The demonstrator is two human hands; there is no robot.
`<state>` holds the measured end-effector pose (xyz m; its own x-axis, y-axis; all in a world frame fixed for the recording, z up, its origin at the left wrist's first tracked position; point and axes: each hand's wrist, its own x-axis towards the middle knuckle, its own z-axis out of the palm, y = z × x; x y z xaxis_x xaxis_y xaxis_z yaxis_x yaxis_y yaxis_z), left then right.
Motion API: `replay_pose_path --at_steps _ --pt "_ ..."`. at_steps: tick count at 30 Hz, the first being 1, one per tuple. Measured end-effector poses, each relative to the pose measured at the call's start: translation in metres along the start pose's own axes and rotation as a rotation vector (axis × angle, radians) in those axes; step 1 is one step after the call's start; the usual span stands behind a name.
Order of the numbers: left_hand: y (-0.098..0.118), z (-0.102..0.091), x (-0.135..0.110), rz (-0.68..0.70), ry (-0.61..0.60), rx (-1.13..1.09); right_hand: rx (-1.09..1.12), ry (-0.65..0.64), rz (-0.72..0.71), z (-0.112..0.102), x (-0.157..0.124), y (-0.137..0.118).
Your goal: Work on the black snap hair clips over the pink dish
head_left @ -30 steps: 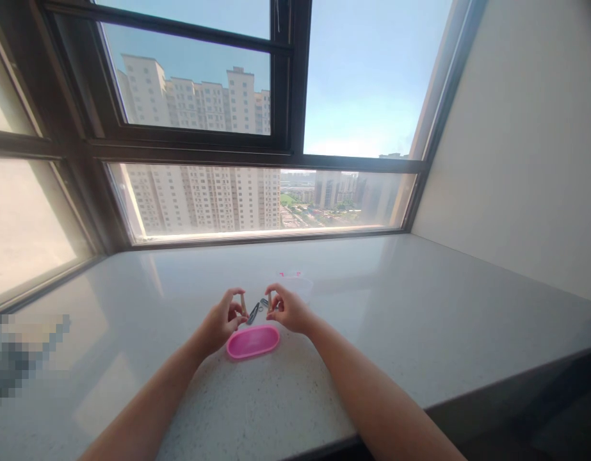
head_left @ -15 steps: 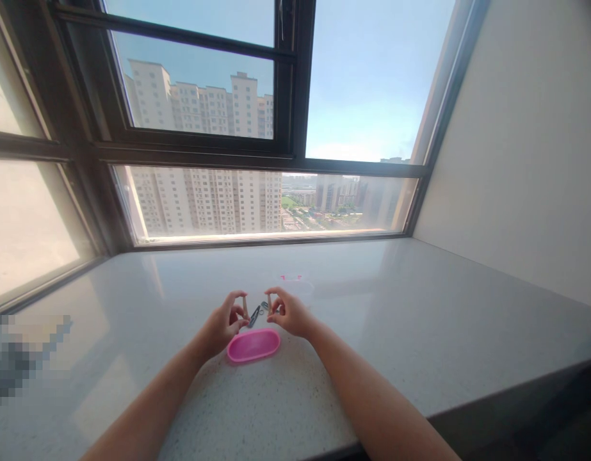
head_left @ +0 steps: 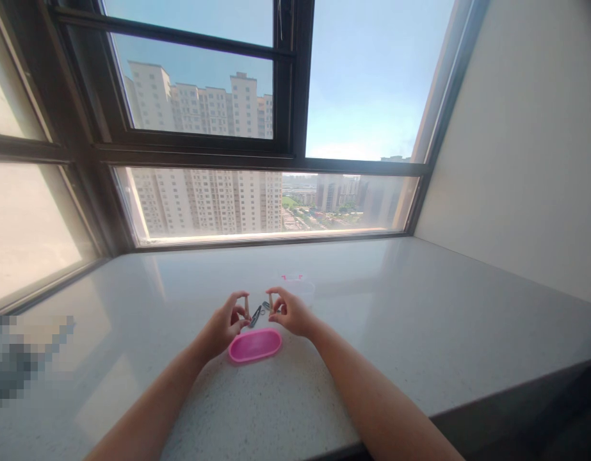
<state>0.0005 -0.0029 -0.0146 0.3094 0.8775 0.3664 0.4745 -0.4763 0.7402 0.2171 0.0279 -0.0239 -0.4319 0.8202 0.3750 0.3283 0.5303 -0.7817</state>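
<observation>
My left hand point(head_left: 232, 317) is closed in a pinch, with a slim beige piece point(head_left: 247, 306) upright between the thumb and a bent finger. Facing it across a small gap, my right hand point(head_left: 289, 312) pinches a similar beige piece point(head_left: 271, 303). Their exact kind is too small to tell. Between the hands, a dark snap hair clip point(head_left: 255, 316) lies slantwise on the white countertop, and another small dark item point(head_left: 266, 306) is partly hidden near my right fingers. Just in front of the hands is a pink oval tray point(head_left: 254, 360) with a raised rim.
Behind my right hand stands a clear box with pink latches point(head_left: 292, 277). The speckled white countertop point(head_left: 420, 307) runs back to a dark-framed window point(head_left: 203, 159), with a white wall point(head_left: 526, 160) on the right. A blurred-out object point(head_left: 16, 358) is at the left edge.
The view has shifted very slightly. Both hands keep their pinches and stay in nearly the same place over the countertop.
</observation>
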Motion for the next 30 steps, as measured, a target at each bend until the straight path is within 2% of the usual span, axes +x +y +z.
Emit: replay_pose_path --at_steps 12,30 --pt "0.0044 -0.0007 -0.0007 -0.003 -0.009 0.006 0.025 0.001 -0.007 -0.0016 -0.0004 -0.0019" --pt "-0.0049 -0.0004 -0.0005 0.009 -0.013 0.009 0.069 0.033 -0.004 -0.0001 0.0006 0.0032"
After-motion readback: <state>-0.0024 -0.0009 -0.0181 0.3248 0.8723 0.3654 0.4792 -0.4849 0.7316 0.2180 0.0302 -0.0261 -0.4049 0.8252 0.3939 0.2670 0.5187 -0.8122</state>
